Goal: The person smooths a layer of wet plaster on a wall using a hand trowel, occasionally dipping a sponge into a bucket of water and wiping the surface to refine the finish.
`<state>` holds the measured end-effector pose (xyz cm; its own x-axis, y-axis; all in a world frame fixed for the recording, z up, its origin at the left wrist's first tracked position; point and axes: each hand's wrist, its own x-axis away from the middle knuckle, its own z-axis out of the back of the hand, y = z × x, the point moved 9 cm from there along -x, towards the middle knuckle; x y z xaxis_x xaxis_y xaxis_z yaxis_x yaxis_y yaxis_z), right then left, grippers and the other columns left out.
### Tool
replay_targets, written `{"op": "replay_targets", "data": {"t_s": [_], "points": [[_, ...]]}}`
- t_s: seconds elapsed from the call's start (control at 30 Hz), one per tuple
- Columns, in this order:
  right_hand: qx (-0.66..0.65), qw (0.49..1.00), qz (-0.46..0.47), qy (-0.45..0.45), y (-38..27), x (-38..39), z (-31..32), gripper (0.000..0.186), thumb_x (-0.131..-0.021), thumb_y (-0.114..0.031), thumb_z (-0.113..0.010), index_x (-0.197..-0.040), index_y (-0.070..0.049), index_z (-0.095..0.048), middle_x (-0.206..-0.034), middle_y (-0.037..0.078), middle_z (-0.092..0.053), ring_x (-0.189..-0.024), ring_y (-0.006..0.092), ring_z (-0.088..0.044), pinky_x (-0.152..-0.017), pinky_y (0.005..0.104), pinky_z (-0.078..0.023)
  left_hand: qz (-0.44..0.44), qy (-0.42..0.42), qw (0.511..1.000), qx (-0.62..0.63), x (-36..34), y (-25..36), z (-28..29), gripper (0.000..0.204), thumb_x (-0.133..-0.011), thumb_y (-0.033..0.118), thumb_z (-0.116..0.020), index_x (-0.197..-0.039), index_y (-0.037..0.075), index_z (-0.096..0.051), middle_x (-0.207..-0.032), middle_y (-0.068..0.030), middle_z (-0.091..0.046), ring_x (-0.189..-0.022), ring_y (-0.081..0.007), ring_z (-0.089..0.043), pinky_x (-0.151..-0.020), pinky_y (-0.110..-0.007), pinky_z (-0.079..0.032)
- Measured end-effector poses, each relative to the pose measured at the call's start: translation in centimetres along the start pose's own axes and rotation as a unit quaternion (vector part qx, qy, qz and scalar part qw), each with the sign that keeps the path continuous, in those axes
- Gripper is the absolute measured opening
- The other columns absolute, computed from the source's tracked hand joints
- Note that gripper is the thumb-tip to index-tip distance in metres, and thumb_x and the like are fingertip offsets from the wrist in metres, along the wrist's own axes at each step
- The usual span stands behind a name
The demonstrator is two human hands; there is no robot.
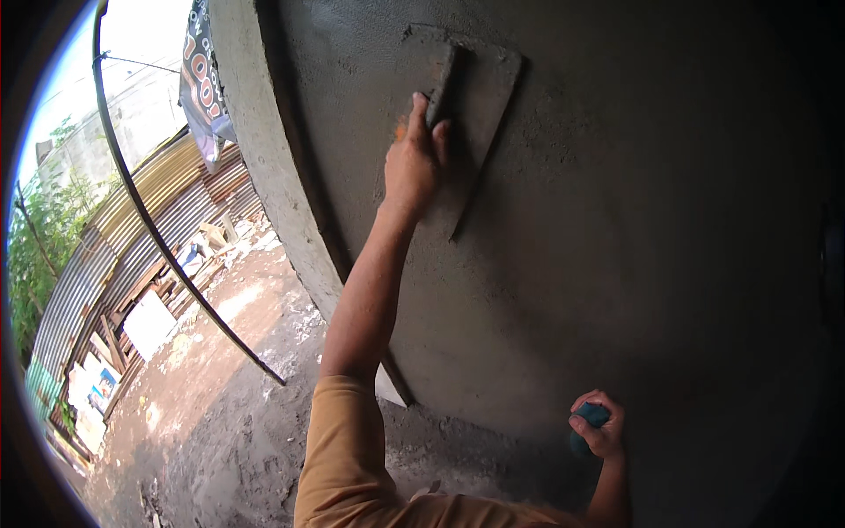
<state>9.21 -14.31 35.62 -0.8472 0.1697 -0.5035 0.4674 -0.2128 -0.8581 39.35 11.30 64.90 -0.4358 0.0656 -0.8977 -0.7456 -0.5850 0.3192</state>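
My left hand (pixel 414 163) grips the handle of a flat rectangular plastering float (pixel 480 101) held against the grey cement wall (pixel 607 220). Its index finger lies along the dark handle, near an orange patch beside the knuckles. My right hand (pixel 607 436) is lower on the right, its fingers wrapped round a teal object (pixel 591 414), perhaps a sponge; its exact kind is unclear.
A concrete edge (pixel 273 194) borders the wall at left. Beyond it are a leaning dark pole (pixel 189 286), a hanging printed sheet (pixel 202 88), corrugated metal fencing (pixel 79 268), stacked boards (pixel 150 326), leafy plants (pixel 35 246) and rough dirt ground (pixel 220 422) with debris.
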Motion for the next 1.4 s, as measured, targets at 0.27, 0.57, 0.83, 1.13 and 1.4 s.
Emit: {"op": "replay_targets", "data": {"t_s": [0.27, 0.57, 0.83, 1.13, 1.4], "points": [[-0.036, 0.987, -0.121, 0.097, 2.7, 3.9, 3.7, 0.018, -0.080, -0.005, -0.076, -0.089, -0.004, -0.059, -0.089, 0.007, -0.065, -0.083, 0.0124, -0.062, -0.074, 0.0306, -0.051, 0.107, 0.112, 0.987, -0.032, -6.8, -13.2, 6.3, 0.045, -0.102, 0.037, -0.049, -0.123, -0.002, -0.059, -0.101, -0.0296, -0.069, -0.100, -0.0457, -0.067, -0.084, -0.050, -0.054], [-0.018, 0.998, -0.043, -0.053, 0.8, -3.3, -3.4, 0.020, -0.081, -0.005, -0.077, -0.091, -0.003, -0.060, -0.091, 0.006, -0.066, -0.083, 0.0114, -0.062, -0.074, 0.0294, -0.051, 0.045, 0.112, 0.991, -0.062, -10.8, -6.0, 7.4, 0.054, -0.102, 0.042, -0.048, -0.134, -0.001, -0.052, -0.102, -0.0324, -0.068, -0.099, -0.0501, -0.065, -0.086, -0.053, -0.052], [-0.043, 0.994, -0.083, -0.050, 3.7, -2.6, -2.5, 0.018, -0.082, -0.008, -0.078, -0.088, -0.004, -0.061, -0.086, 0.004, -0.068, -0.080, 0.0108, -0.063, -0.072, 0.0278, -0.051, 0.006, 0.043, 0.998, -0.051, -1.3, -4.5, 1.6, 0.056, -0.101, 0.032, -0.052, -0.145, 0.000, -0.039, -0.109, -0.0333, -0.066, -0.103, -0.0464, -0.066, -0.087, -0.052, -0.053], [-0.022, 0.993, -0.101, -0.057, 5.7, -0.3, -3.4, 0.020, -0.080, -0.009, -0.079, -0.088, -0.004, -0.062, -0.086, 0.004, -0.068, -0.081, 0.0109, -0.063, -0.072, 0.0288, -0.051, 0.050, 0.139, 0.989, 0.014, 3.2, -14.3, 3.6, 0.046, -0.102, 0.028, -0.051, -0.140, 0.003, -0.047, -0.098, -0.0298, -0.069, -0.094, -0.0464, -0.069, -0.082, -0.048, -0.054], [-0.028, 0.990, -0.137, 0.006, 5.8, -0.2, -2.4, 0.021, -0.080, -0.011, -0.080, -0.087, -0.003, -0.062, -0.083, 0.003, -0.068, -0.080, 0.0097, -0.062, -0.072, 0.0283, -0.051, 0.079, 0.138, 0.987, -0.007, -11.5, -15.5, 10.0, 0.046, -0.100, 0.040, -0.052, -0.114, -0.003, -0.060, -0.092, -0.0278, -0.069, -0.086, -0.0436, -0.070, -0.075, -0.049, -0.055]]}}
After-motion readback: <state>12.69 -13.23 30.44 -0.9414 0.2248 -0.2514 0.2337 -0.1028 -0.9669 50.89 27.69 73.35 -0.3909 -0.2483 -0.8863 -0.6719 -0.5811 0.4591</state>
